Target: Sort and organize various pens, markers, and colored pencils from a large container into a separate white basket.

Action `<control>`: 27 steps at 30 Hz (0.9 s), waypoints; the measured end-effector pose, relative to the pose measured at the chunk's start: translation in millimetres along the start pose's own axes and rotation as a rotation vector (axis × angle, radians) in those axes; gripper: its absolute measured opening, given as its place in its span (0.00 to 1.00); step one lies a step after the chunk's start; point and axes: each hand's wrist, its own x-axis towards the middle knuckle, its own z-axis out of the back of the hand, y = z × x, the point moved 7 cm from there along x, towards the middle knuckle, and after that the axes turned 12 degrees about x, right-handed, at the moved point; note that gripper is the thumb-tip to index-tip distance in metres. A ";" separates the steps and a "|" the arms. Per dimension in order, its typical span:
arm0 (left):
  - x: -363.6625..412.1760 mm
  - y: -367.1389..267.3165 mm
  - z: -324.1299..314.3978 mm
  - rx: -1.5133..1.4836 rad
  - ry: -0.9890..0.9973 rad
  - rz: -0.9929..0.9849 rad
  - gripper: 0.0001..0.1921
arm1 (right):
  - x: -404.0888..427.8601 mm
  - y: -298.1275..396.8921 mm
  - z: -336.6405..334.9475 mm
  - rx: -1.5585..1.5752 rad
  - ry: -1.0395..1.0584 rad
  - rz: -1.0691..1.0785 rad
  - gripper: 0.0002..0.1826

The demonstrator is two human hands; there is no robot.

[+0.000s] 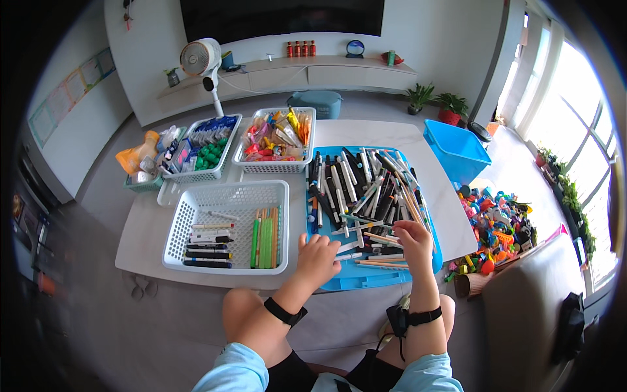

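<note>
My left hand (318, 257) hovers at the left edge of a blue plastic tray lid (435, 255), fingers bent; a white marker (349, 256) lies at its fingertips, and whether it is gripped cannot be told. Over the lid's right part, my right hand (414, 240) pinches the end of a thin teal pencil (367, 220). Heaped on the lid are many black and white markers (343, 183) and wooden pencils (382, 264). Left of my left hand, a white perforated basket (288, 225) holds a row of markers (208, 255) and upright-lying green and natural pencils (266, 240).
Behind stand a white basket of colourful packets (277, 168), a basket with green items (196, 176) and a smaller green basket (144, 186). Right of the table are a blue bin (458, 157) and a heap of small toys (499, 225), beside a chair (534, 284).
</note>
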 end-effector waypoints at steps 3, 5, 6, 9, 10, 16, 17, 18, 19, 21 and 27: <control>-2.3 -6.1 -0.4 -0.022 -0.002 -0.025 0.20 | -2.8 -9.3 -4.3 0.030 0.018 0.011 0.08; -1.7 -11.6 -0.7 -0.059 -0.003 -0.051 0.15 | -6.3 -14.9 -6.7 -0.053 0.035 0.001 0.08; -1.6 -13.7 0.7 -0.059 -0.003 -0.052 0.15 | -8.9 -13.2 -9.0 -0.063 0.048 0.033 0.07; -5.4 -15.6 1.5 -0.012 0.065 -0.035 0.08 | -14.6 -10.7 -15.2 -0.217 0.086 0.045 0.08; -9.7 -13.6 2.1 0.013 0.069 -0.025 0.07 | -16.7 -7.5 -19.4 -0.460 0.162 0.019 0.09; -17.9 -7.4 21.2 -0.035 0.078 0.086 0.06 | -37.0 -27.4 -30.3 -0.873 0.471 -0.091 0.10; -17.9 -3.1 20.5 -0.083 0.110 0.141 0.06 | -34.6 -26.8 -29.7 -0.867 0.436 -0.048 0.09; -18.2 1.2 19.2 -0.080 0.106 0.149 0.06 | -33.2 -24.2 -35.6 -0.838 0.442 0.013 0.08; -17.0 8.3 15.8 -0.218 0.050 0.179 0.07 | -33.3 -23.2 -40.5 -0.839 0.449 0.020 0.08; -12.0 20.7 3.3 -0.356 -0.019 0.214 0.09 | -31.5 -17.9 -50.4 -0.638 0.404 0.026 0.08; -6.5 42.5 -40.6 -1.519 -0.108 0.609 0.10 | -8.1 -15.6 -127.2 -0.763 0.533 0.142 0.10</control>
